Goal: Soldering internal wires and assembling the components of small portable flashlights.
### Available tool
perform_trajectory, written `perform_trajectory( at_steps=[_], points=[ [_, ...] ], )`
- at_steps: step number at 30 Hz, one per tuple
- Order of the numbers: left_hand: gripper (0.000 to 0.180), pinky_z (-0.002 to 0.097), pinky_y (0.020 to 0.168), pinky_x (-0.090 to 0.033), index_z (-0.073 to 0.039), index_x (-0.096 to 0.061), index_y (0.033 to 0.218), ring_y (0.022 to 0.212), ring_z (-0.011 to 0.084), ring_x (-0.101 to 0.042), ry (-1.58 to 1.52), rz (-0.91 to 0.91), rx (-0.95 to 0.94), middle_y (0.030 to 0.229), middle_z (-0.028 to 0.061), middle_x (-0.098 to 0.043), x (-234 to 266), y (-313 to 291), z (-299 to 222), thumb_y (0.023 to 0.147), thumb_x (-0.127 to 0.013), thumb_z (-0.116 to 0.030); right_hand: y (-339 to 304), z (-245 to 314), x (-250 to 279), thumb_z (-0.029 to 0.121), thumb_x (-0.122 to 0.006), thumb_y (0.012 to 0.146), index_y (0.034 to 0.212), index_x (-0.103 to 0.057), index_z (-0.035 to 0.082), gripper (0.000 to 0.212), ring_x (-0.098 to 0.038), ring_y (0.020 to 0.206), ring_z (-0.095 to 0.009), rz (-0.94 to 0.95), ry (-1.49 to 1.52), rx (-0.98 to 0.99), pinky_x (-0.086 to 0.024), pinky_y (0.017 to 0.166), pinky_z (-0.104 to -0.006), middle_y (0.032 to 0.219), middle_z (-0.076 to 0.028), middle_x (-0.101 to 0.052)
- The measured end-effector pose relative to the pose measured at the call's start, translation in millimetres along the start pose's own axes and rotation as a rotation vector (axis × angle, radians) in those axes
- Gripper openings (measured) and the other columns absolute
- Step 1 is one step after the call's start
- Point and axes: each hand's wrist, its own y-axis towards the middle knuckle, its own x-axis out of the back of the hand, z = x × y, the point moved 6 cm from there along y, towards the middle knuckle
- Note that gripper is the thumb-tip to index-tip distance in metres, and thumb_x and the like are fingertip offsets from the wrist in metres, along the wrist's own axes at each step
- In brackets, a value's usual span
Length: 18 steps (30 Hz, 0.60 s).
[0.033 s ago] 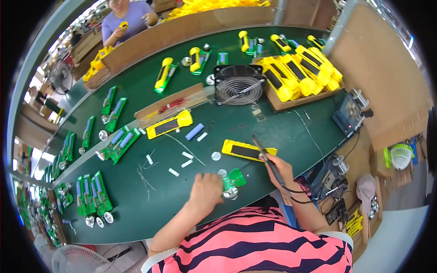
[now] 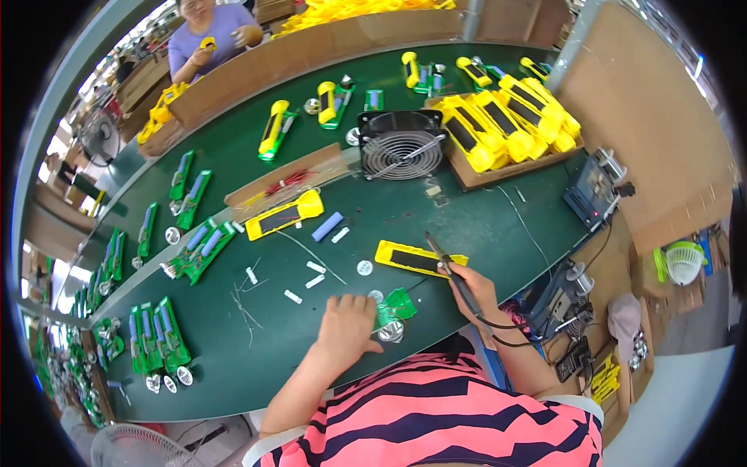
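My right hand (image 2: pixel 473 289) grips a soldering iron (image 2: pixel 464 291), its tip pointing up and away over a yellow lamp housing with a dark panel (image 2: pixel 416 258). My left hand (image 2: pixel 348 324) rests low over the table, thumb spread from the fingers, with nothing visible in it. Just right of that hand lies a green plastic piece (image 2: pixel 401 303) with a round silver reflector (image 2: pixel 391 331) at its near end. A small pale disc (image 2: pixel 364 268) and several white strips (image 2: pixel 315 267) lie farther off. Beyond them are a blue cylindrical cell (image 2: pixel 327 226) and another yellow housing (image 2: pixel 285 215).
A black fan (image 2: pixel 401 146) stands at mid-table beside a cardboard tray (image 2: pixel 498 176) of yellow housings. Green assemblies (image 2: pixel 159 336) line the left. Soldering stations (image 2: pixel 595 189) stand at the right, with cables to the iron. A person in purple (image 2: pixel 212 39) sits across a cardboard barrier.
My left hand has drawn slightly away from the green piece, and its thumb now spreads toward me. My right hand keeps the soldering iron in nearly the same place. The view has shifted slightly.
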Motion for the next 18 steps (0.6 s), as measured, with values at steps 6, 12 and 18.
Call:
perform_trajectory(
  at_steps=[6,12,18],
  points=[
    [0.028,0.0347,0.067,-0.042,-0.005,-0.056,0.093,0.081,0.0271,-0.053,-0.321,-0.197,0.108,0.089,0.0091,-0.056,-5,29,-8,0.068,-0.063,-0.015,-12,-4,6,-0.002,-0.050,0.079,0.105,-0.045,0.005,0.027,-0.062,0.081,-0.025,0.037,-0.054,0.065,-0.049,0.066,-0.0293,0.093,-0.012,-0.062],
    [0.021,0.0364,0.065,-0.041,-0.006,-0.055,0.084,0.073,0.0258,-0.052,-0.320,-0.204,0.080,0.078,0.0078,-0.053,-36,37,-25,0.064,-0.063,-0.006,-3,0,2,-0.001,-0.052,0.080,0.107,-0.041,0.007,0.030,-0.063,0.074,-0.026,0.079,0.009,0.095,-0.049,0.060,-0.0288,0.093,-0.011,-0.062],
    [0.009,0.0278,0.072,-0.047,0.000,-0.053,0.080,0.079,0.0202,-0.059,-1.752,-0.601,0.504,0.091,0.0131,-0.059,-46,3,12,0.075,-0.055,0.007,-8,-3,-18,0.002,-0.053,0.076,0.116,-0.045,0.008,0.041,-0.060,0.080,-0.021,0.260,0.159,0.177,-0.047,0.067,-0.0250,0.100,-0.009,-0.059]
  ],
)
